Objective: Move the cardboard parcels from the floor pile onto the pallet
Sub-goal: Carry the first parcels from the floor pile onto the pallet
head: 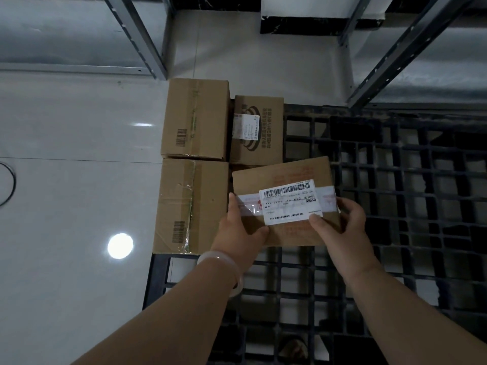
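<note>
A flat cardboard parcel with a white shipping label is held over the black grid pallet. My left hand grips its left near edge, thumb on top. Its right near corner is gripped by my right hand, thumb on the label. Three more parcels stand along the pallet's left side: a tall one at the back left, a printed one with a small label beside it, and a taped one nearer me. The held parcel sits slightly tilted, close to these.
Glossy white floor tiles stretch to the left, with a bright lamp reflection. Grey metal shelving uprights stand behind the pallet at left and right. A dark ring lies on the floor at the far left edge.
</note>
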